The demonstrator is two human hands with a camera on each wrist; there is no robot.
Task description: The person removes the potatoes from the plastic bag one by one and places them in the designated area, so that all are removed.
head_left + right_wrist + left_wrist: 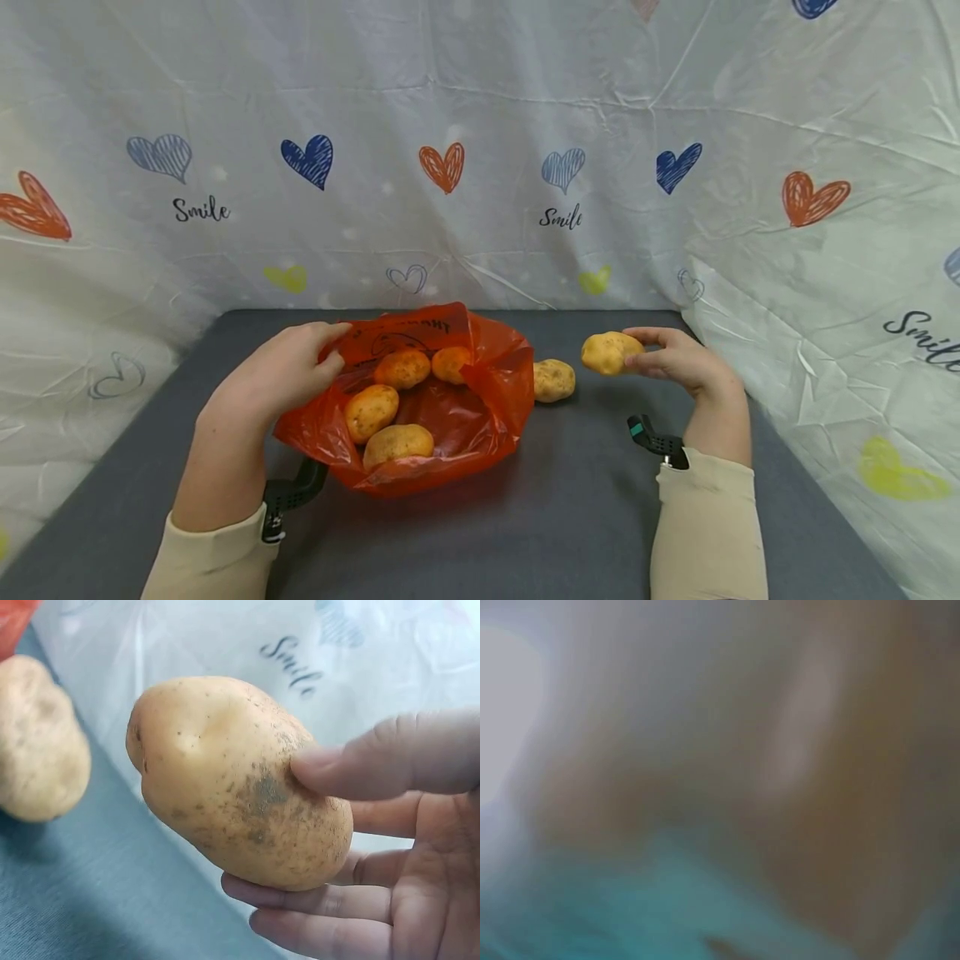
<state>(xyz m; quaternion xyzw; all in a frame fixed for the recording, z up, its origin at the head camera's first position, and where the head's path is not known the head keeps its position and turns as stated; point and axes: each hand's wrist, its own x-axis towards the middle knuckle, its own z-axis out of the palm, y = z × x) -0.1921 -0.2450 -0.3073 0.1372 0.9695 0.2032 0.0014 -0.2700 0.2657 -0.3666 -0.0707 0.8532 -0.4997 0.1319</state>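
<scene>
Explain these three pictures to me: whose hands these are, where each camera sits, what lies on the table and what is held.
No machine here: a person works with two bare hands. The wide picture comes from a camera worn on the head, looking down at a dark grey table. The other two come from cameras strapped to the wrists; the left one is only a blur.

On the table lies an open orange plastic bag with four yellow-brown potatoes inside. One more loose potato lies beside the bag, on its right.

The left hand holds the bag's rim. The right hand holds a speckled yellow potato off the table, thumb on top, fingers beneath, as the right wrist picture shows close up.
</scene>
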